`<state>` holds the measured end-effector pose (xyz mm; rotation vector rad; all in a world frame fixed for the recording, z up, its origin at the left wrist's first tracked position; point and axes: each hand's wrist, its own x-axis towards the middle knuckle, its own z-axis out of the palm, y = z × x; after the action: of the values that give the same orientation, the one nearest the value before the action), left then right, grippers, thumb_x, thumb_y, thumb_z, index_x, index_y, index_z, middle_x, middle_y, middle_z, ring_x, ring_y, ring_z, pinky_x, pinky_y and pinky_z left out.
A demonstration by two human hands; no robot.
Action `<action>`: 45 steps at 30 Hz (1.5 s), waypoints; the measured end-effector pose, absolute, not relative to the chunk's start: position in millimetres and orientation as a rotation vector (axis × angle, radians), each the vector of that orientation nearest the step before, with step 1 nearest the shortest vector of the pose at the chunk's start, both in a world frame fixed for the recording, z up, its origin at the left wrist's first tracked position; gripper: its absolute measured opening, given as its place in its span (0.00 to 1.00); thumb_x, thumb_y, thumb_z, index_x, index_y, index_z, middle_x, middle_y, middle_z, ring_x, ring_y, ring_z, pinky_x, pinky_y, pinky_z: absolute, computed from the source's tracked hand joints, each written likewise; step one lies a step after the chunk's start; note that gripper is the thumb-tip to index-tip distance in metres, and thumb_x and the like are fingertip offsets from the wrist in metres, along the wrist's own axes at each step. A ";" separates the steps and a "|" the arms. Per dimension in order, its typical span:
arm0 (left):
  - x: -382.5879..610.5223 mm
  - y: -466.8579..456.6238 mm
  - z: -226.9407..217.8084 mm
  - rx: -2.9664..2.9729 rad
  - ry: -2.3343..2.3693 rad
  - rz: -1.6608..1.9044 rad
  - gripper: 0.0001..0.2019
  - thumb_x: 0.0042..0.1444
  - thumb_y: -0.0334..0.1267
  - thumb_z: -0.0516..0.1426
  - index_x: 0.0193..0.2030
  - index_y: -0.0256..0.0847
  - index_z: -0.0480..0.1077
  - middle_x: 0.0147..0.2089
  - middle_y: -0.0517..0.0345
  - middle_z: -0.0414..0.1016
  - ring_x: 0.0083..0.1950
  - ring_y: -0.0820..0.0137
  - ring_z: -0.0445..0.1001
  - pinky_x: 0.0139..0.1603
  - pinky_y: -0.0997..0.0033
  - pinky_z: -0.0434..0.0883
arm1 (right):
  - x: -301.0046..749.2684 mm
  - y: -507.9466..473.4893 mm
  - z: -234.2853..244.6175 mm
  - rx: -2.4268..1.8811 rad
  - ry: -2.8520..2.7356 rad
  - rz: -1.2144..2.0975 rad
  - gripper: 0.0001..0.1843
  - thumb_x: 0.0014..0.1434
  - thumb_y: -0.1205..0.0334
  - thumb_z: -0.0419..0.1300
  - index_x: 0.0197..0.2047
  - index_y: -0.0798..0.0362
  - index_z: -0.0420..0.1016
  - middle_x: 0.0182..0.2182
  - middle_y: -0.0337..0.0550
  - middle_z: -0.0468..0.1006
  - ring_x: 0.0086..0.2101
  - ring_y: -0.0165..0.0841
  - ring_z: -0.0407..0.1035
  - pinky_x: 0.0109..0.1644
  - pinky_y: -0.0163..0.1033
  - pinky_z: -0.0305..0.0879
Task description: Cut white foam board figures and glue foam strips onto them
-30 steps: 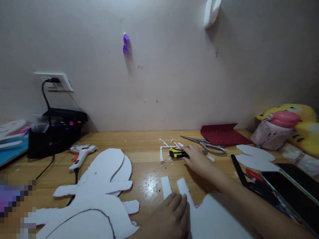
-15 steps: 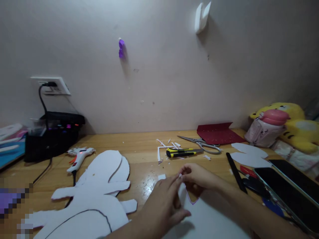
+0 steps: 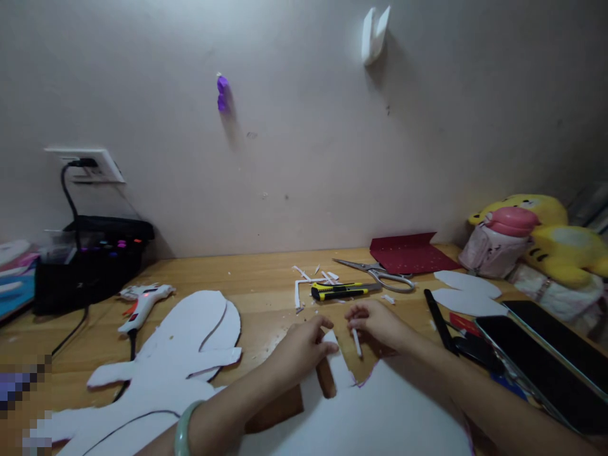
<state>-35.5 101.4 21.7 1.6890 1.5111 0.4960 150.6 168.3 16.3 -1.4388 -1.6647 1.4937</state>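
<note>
A large white foam board (image 3: 389, 405) with cut notches and purple-marked edges lies in front of me. My left hand (image 3: 306, 345) grips the tip of its narrow tab between thumb and index finger. A bracelet circles that wrist. Just to the right, my right hand (image 3: 375, 324) pinches a thin white foam strip (image 3: 357, 343), which hangs down apart from the board. Beyond both hands lie a yellow-and-black box cutter (image 3: 344, 291) and some narrow white offcuts (image 3: 297, 292).
Metal scissors (image 3: 380, 274) lie by a dark red sheet (image 3: 413, 253). At left are a figure-shaped white cutout (image 3: 166, 373) and a glue gun (image 3: 145, 307). On the right are white ovals (image 3: 468, 302), two phones (image 3: 522, 361), a pink-lidded bottle (image 3: 498, 244) and a yellow plush (image 3: 565, 247).
The right hand has drawn away from the left with a thin white strip now in its fingers. The left hand has shifted slightly, and the board's notches show more. The view has turned slightly right.
</note>
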 end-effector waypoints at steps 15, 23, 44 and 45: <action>-34.9 87.0 34.8 2.022 1.416 0.419 0.15 0.64 0.36 0.56 0.56 0.39 0.70 0.42 0.53 0.82 0.45 0.62 0.78 0.45 0.67 0.71 | 164.3 109.9 36.0 -1.393 -2.384 1.380 0.04 0.44 0.70 0.66 0.22 0.52 0.79 0.23 0.37 0.76 0.28 0.33 0.68 0.33 0.36 0.60; 3.1 15.8 35.7 2.361 1.486 0.457 0.28 0.66 0.45 0.56 0.68 0.33 0.59 0.72 0.36 0.56 0.73 0.48 0.52 0.70 0.41 0.46 | 168.1 103.3 32.9 -1.430 -2.389 1.309 0.15 0.50 0.76 0.58 0.15 0.54 0.69 0.15 0.33 0.66 0.22 0.28 0.58 0.30 0.36 0.52; 7.9 -35.9 40.9 2.545 1.374 0.262 0.23 0.70 0.49 0.52 0.63 0.35 0.64 0.68 0.42 0.64 0.69 0.58 0.62 0.68 0.58 0.59 | 192.3 86.8 56.8 -1.746 -2.360 0.434 0.18 0.58 0.71 0.53 0.48 0.59 0.79 0.44 0.59 0.82 0.45 0.50 0.76 0.47 0.47 0.67; -0.6 -36.4 50.1 2.524 1.398 0.282 0.23 0.70 0.48 0.52 0.64 0.35 0.63 0.69 0.42 0.63 0.70 0.58 0.61 0.68 0.57 0.58 | 195.8 80.0 59.5 -1.703 -2.378 0.418 0.19 0.59 0.71 0.52 0.50 0.59 0.79 0.47 0.59 0.81 0.48 0.50 0.75 0.50 0.48 0.67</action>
<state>-0.6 -36.4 50.1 2.5238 1.3980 0.2817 195.8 80.0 59.5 -1.7034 -2.3778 0.4176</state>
